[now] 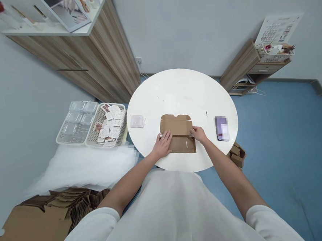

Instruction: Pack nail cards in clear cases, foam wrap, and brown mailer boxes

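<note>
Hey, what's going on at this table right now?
A person is at a round white table with a partly folded brown cardboard box blank lying in front of them. Their left hand presses flat on its left part, and the right hand touches its right edge. A small clear packet lies on the table to the left. Beside the table are a pile of flat cardboard blanks and two baskets of small items.

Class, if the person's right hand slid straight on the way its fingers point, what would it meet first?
The right hand already touches the flat brown cardboard box blank, so that comes first; beyond it, probably the left hand.
</note>
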Demonstrator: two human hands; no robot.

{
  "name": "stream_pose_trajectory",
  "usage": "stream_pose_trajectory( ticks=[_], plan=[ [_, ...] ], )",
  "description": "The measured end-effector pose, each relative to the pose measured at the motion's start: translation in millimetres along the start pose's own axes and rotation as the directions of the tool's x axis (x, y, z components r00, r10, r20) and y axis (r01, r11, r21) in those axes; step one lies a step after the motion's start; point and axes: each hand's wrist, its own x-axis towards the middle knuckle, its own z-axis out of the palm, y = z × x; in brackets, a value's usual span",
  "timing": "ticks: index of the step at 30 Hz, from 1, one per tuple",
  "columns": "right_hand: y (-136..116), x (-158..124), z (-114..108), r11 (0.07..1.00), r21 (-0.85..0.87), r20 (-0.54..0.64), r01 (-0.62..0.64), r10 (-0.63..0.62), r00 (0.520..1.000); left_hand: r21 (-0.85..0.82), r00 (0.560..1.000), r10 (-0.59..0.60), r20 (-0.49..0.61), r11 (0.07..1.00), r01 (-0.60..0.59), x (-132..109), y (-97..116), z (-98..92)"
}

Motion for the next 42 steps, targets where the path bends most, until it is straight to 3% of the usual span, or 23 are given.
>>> stream_pose_trajectory(
  ticks=[5,7,9,10,13,15,17,20,24,26,29,32,42],
  plan=[
    [-6,-13,2,0.998,-0.061,-0.004,-0.031,0.031,1.0,0.097,0.996,0.026,0.089,0.995,-0.035,5,-7,5.8],
    [-9,-24,3,0.982,-0.181,-0.063,-0.052,0.042,0.997,0.137,0.994,0.018,0.107,0.99,-0.033,5,-8,7.4],
    [-11,-38,8,0.919,-0.393,-0.128,-0.024,-0.029,0.991,0.163,0.994,0.014,0.107,0.986,-0.032,5,-8,8.0],
    [-11,-46,11,0.862,-0.506,-0.107,0.038,-0.106,0.989,0.17,0.995,0.014,0.102,0.985,-0.031,4,-8,8.1],
    [-8,-67,29,0.647,-0.679,0.197,0.346,-0.294,0.935,0.159,0.997,0.011,0.077,0.987,-0.023,3,-4,8.6],
    [-4,-75,41,0.537,-0.735,0.294,0.414,-0.297,0.908,0.129,0.998,-0.001,0.057,0.992,-0.006,1,-1,9.5],
    [0,-76,51,0.484,-0.782,0.293,0.394,-0.273,0.916,0.086,0.999,-0.044,0.025,0.995,0.041,-4,2,11.5],
    [5,-73,57,0.463,-0.809,0.265,0.363,-0.264,0.927,-0.013,0.97,-0.238,-0.039,0.971,0.238,-21,-1,18.1],
    [7,-71,55,0.457,-0.805,0.271,0.379,-0.285,0.919,-0.238,0.808,-0.589,-0.007,0.786,0.571,-55,-20,33.4],
    [7,-73,55,0.463,-0.802,0.266,0.379,-0.291,0.919,-0.319,0.804,-0.594,0.008,0.76,0.565,-67,-29,41.4],
    [6,-76,56,0.476,-0.793,0.269,0.38,-0.286,0.92,-0.377,0.83,-0.554,-0.063,0.783,0.494,-70,-35,50.1],
    [4,-79,60,0.483,-0.784,0.285,0.39,-0.277,0.917,-0.445,0.801,-0.59,-0.104,0.748,0.493,-62,-34,54.2],
    [5,-92,72,0.5,-0.785,0.244,0.365,-0.291,0.925,-0.623,0.735,-0.677,-0.03,0.588,0.516,-42,-26,44.8]
  ],
)
